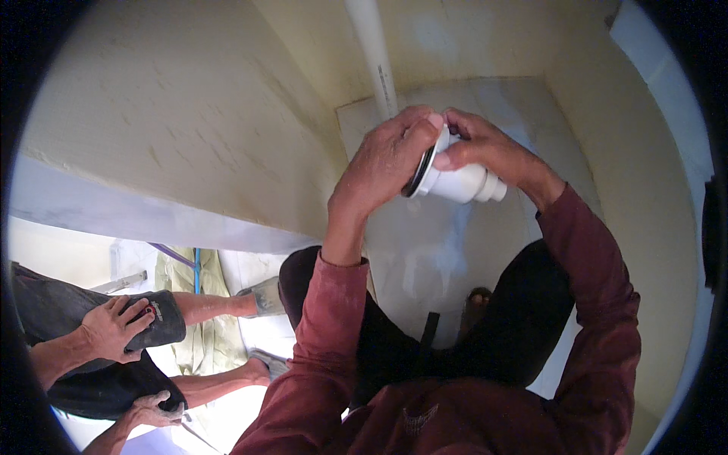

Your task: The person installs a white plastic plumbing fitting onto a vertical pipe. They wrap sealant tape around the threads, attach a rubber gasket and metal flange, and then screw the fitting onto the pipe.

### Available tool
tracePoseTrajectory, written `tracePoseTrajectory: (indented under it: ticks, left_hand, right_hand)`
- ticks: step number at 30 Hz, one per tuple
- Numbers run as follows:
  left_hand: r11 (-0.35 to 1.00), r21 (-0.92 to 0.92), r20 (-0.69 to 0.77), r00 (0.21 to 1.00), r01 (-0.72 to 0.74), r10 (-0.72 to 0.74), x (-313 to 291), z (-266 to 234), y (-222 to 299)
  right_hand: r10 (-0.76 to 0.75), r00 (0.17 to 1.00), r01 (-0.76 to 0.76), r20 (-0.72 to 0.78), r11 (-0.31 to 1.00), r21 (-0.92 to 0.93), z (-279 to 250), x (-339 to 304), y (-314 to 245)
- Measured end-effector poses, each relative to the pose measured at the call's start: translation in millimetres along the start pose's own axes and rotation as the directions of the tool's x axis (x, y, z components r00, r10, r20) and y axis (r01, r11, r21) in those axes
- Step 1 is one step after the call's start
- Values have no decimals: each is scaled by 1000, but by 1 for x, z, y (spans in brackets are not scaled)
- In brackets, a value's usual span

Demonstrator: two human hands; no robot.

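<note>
Both my hands hold a white plastic stepped pipe fitting point(456, 183) above the floor, lying on its side. My left hand point(388, 157) is closed round its wide flanged end, where a black rubber ring point(418, 174) shows. From the other side my right hand point(491, 146) grips the body with thumb and fingers, near the flange. The narrow stepped end points to the right. Fingers of both hands meet at the top of the flange and cover part of it.
Behind my hands a white pipe point(371, 45) comes down by the wall to the tiled floor point(409, 243). A pale wall point(189, 114) stands on the left, another curves along the right. At lower left another person sits, a hand point(117, 327) on the knee.
</note>
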State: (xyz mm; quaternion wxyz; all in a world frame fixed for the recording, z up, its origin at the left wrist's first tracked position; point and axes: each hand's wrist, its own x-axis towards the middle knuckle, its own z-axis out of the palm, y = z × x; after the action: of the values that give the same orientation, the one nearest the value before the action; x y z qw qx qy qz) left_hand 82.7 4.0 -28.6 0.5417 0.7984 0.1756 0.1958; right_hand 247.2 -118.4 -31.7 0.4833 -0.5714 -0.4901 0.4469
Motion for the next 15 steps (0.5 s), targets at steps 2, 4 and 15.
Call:
tracePoseTrajectory:
  ticks: [2,4,15]
  left_hand:
    - [985,-37,102,981,170,-166,-2,-6,8]
    - [980,-85,134,977,178,-166,3,-11,11]
    - [965,-244,78,990,-91,113,5,-14,0]
  right_hand:
    - [4,1000,-5,21,999,41,-2,1,3]
    - [6,1000,-7,22,999,34,-8,6,13]
    - [-104,983,52,-149,947,-317,2,-7,-13]
